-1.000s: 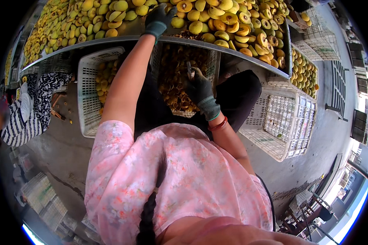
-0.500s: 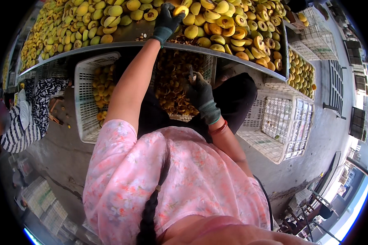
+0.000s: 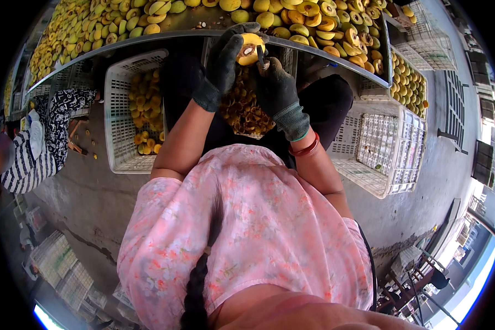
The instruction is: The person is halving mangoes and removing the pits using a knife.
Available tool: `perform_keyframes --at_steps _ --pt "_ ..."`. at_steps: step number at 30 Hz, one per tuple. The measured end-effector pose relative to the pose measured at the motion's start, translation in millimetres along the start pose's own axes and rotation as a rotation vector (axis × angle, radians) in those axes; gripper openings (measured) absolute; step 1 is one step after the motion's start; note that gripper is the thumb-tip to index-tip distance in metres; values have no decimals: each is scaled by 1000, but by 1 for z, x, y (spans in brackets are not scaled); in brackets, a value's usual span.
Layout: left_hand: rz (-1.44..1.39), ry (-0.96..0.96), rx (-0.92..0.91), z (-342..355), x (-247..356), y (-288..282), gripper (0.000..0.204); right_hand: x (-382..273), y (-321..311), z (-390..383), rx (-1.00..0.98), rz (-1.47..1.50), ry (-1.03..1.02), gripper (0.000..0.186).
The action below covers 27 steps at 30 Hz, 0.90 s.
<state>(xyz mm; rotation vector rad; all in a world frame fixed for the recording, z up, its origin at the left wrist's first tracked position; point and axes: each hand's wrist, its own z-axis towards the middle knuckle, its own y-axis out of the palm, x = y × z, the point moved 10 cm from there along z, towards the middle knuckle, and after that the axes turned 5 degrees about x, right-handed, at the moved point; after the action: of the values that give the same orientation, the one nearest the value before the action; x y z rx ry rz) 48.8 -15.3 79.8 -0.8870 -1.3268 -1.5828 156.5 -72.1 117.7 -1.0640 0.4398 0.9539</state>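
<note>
The gloved left hand (image 3: pixel 225 63) is curled around a halved yellow fruit (image 3: pixel 248 48), holding it just below the counter (image 3: pixel 192 25) edge, above a white crate (image 3: pixel 127 118) of cut fruit. The gloved right hand (image 3: pixel 278 91) is closed on a small tool (image 3: pixel 260 56) whose tip touches the fruit's cut face. More yellow fruit lies heaped on the counter, and an empty white crate (image 3: pixel 388 151) sits to the right.

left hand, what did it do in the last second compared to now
The left hand came back from the fruit table holding a yellow fruit half, now raised before the body. The right hand rose from over the crate of fruit pieces to meet it with a small tool. The white crates stayed put.
</note>
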Motion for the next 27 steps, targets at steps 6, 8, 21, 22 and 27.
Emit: perform_keyframes --at_steps 6,8,21,22,27 --pt "89 124 -5 -17 18 13 41 -3 6 -11 -38 69 57 13" --pt "156 189 -1 -21 22 13 44 -2 11 -14 -58 186 64 16" --pt "162 277 54 -28 24 14 44 4 23 -26 -92 355 124 20" --pt "189 258 63 -28 20 11 44 3 22 -26 -90 341 109 20" --pt "243 295 34 -29 26 13 42 -2 23 -27 -121 262 73 19"
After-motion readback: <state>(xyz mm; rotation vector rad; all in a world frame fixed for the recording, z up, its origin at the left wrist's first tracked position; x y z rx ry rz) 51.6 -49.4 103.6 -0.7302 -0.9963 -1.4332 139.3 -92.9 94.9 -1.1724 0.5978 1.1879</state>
